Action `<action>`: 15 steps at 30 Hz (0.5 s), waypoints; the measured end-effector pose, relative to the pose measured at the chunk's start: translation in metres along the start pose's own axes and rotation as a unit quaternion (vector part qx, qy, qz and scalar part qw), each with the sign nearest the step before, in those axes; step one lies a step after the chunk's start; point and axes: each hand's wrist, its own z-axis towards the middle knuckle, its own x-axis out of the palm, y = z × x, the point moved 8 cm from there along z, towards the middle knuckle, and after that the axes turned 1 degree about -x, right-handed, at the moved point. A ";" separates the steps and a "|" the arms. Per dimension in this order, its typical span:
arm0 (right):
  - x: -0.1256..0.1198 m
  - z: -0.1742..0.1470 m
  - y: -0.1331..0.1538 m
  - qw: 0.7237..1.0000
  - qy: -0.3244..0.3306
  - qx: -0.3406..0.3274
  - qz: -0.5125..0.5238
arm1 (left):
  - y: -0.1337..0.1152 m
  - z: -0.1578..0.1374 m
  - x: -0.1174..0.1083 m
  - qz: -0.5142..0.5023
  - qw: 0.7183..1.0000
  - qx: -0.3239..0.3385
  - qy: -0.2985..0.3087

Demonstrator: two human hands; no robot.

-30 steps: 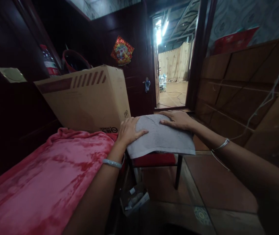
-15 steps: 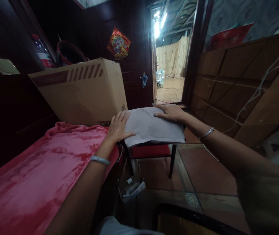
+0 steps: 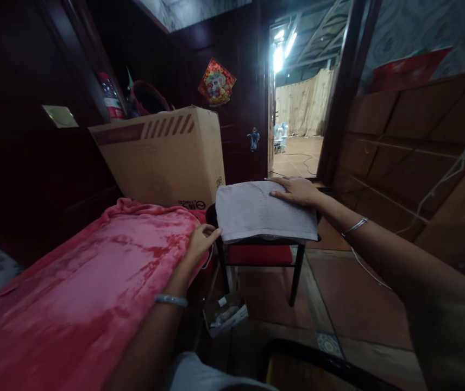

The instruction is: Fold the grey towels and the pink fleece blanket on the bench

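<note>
A folded light grey towel (image 3: 257, 214) lies flat over a small stand with black legs. My right hand (image 3: 297, 191) rests on the towel's far right part, fingers stretched out and thumb spread. At the towel's near left corner is my left hand (image 3: 200, 241), its fingers curled and the thumb and forefinger drawn together at the edge. The fingertips of that hand are small and partly hidden in view. Below the towel a red padded seat (image 3: 260, 254) shows between the legs.
A pink plush blanket (image 3: 134, 244) spreads along the left, with a large cardboard box (image 3: 159, 157) behind it. Under the stand sits a small open box (image 3: 225, 315). Brown drawers (image 3: 379, 141) line the right. A black curved bar (image 3: 322, 355) crosses the bottom.
My left hand has come off the towel's top and moved down to its near left corner, fingers curling. My right hand stays on the towel. The view has turned slightly left.
</note>
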 end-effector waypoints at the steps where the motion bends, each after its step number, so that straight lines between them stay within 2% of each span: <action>1: 0.000 0.000 0.000 1.000 0.000 0.000 -0.002 | 0.004 -0.003 0.009 -0.034 0.999 -0.016 0.009; 6: 0.001 -0.002 0.001 1.000 -0.002 -0.005 -0.007 | 0.017 -0.004 0.046 -0.133 0.990 -0.040 0.027; 10: 0.003 -0.003 0.000 1.000 -0.006 -0.015 -0.010 | 0.025 -0.002 0.051 -0.170 0.984 -0.045 0.016; 15: 0.004 -0.003 0.000 1.000 0.003 -0.001 -0.003 | 0.025 -0.006 0.051 -0.170 0.984 -0.041 0.032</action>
